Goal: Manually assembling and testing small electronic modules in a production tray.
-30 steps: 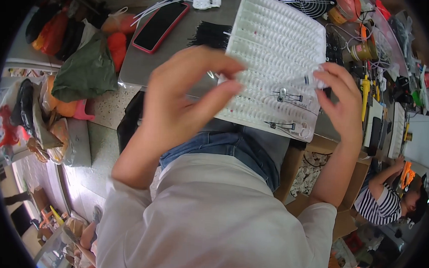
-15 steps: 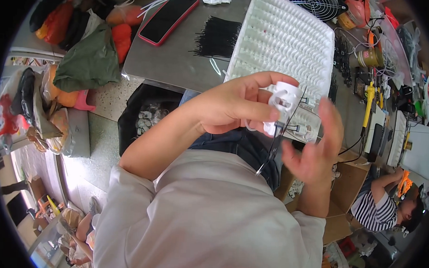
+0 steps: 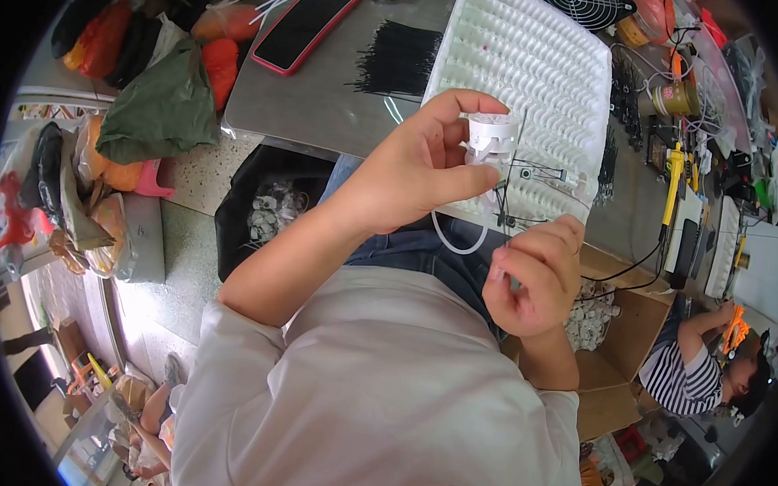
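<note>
My left hand [image 3: 432, 162] is closed around a white round plastic part [image 3: 493, 135], held over the near edge of a white ribbed tray [image 3: 519, 58]. Thumb and forefinger grip its sides. From beneath this hand hangs a loop of white cable [image 3: 458, 249]. Thin black strands [image 3: 513, 221] run from beside the part toward my right hand [image 3: 537, 280]. Below and right of the part, that hand has its fingers curled in; what they hold, if anything, is hidden. Small pieces with black leads [image 3: 544, 172] lie on the tray's near right corner.
Left of the tray lie a bundle of black strands [image 3: 399, 59] and a red-edged phone [image 3: 307, 29]. A black fan grille [image 3: 582, 4] is behind it. Right stand a tin [image 3: 676, 100] and yellow-handled tool [image 3: 672, 181]. Below is a cardboard box [image 3: 614, 366]; a co-worker [image 3: 692, 365] sits far right.
My left hand has lifted the white part slightly away from me and turned it. My right hand, its fingers spread before, has curled and moved a little lower left.
</note>
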Available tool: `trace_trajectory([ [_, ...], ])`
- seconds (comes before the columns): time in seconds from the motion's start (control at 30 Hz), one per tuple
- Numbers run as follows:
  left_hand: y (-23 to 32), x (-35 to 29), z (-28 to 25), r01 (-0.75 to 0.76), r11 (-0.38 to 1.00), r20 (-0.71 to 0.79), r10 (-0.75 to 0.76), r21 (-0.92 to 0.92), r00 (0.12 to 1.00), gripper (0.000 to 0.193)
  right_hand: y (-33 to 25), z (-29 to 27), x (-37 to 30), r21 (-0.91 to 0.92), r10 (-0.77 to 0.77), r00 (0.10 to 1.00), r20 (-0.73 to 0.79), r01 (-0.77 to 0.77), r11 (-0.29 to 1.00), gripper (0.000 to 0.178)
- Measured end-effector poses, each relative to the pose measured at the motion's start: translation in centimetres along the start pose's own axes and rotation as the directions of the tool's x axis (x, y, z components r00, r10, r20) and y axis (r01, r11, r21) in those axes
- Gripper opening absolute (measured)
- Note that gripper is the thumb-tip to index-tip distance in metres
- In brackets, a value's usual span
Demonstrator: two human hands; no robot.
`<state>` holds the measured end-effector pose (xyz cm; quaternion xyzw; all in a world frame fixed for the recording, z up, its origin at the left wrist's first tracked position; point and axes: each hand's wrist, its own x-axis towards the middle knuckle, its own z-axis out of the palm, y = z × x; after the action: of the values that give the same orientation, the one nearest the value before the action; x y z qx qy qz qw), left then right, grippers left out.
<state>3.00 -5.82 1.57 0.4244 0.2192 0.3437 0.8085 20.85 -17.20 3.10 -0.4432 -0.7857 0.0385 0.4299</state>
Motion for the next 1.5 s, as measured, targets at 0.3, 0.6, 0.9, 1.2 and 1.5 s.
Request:
trace_trajectory([
  [0.3,0.9,-0.3,-0.6,0.063,0.991,-0.070,-0.071,-0.115,0.995,0.059,2.0,-0.6,-0.7,0.134,0.169,0.982,-0.084,-0.157,0.979,0.023],
  [0.6,0.0,-0.3,0.7,0.004,0.997,-0.072,-0.009,-0.074,0.997,0.063,0.8,0.6,-0.2,-0.239,-0.069,0.974,-0.214,0.016,0.971,0.033],
  [0.9,0.3,-1.7,0.9,0.049,0.999,0.078,-0.050,0.022,0.996,0.074,0.9,0.8,1.5,-0.123,0.108,0.983,-0.150,-0.126,0.984,0.036],
  [1.2,-0.5,-1.9,0.3,0.012,0.998,0.036,-0.015,0.063,0.999,0.076,1.1,0.5,1.5,-0.045,0.160,0.979,-0.126,-0.167,0.985,0.041],
  [1.5,-0.2,-3.9,-0.3,-0.115,0.988,-0.041,0.119,0.103,0.992,0.076,-0.3,-0.7,1.2,0.119,0.242,0.967,0.081,-0.250,0.961,0.048],
])
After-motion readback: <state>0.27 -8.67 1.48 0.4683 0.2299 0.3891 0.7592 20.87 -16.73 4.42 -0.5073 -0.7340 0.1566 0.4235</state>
